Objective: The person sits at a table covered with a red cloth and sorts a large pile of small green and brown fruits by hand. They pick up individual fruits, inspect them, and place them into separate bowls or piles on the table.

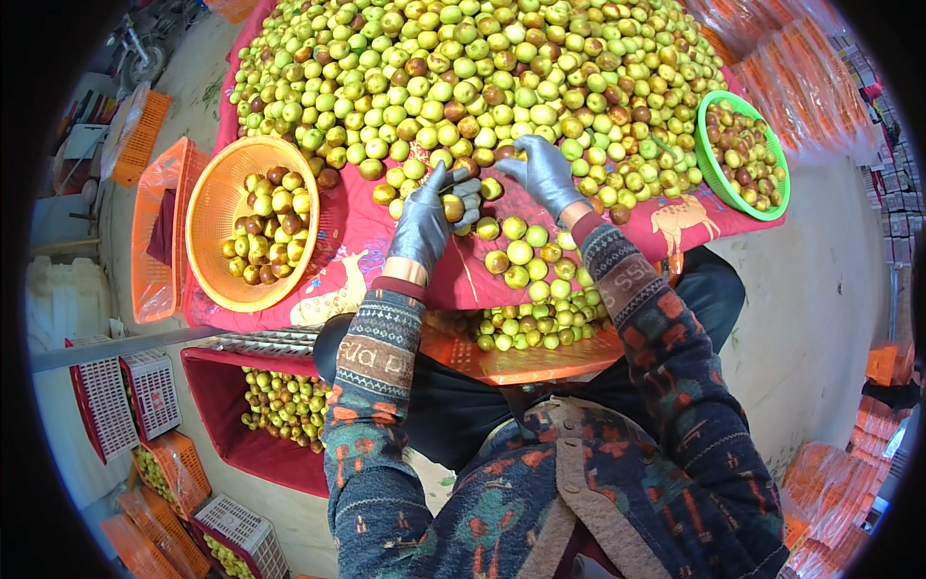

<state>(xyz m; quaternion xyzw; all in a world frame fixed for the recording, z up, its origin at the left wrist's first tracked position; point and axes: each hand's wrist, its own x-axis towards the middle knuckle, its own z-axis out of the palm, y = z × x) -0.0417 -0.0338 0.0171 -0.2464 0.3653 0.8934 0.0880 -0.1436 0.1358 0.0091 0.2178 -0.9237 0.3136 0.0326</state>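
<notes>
Both my hands wear grey gloves over a heap of green and brown jujubes (434, 87) on a red patterned cloth (347, 210). My left hand (427, 217) is turned partly palm up, its fingers curled around a mottled jujube (453, 208). To its right, my right hand (539, 174) pinches a brown jujube (506, 153) between thumb and forefinger at the heap's near edge. Loose green jujubes (519, 252) lie on the cloth below the hands. More fill an orange crate (499, 373) at my lap, under the cloth's edge.
An orange plastic basket (197, 224) of browner jujubes stands at left, a green basket (703, 155) of brown ones at right. Below left is a red-lined crate (217, 420) with jujubes. Plastic-wrapped orange crates (803, 87) are stacked at the far right. A metal bar (123, 349) runs along the left.
</notes>
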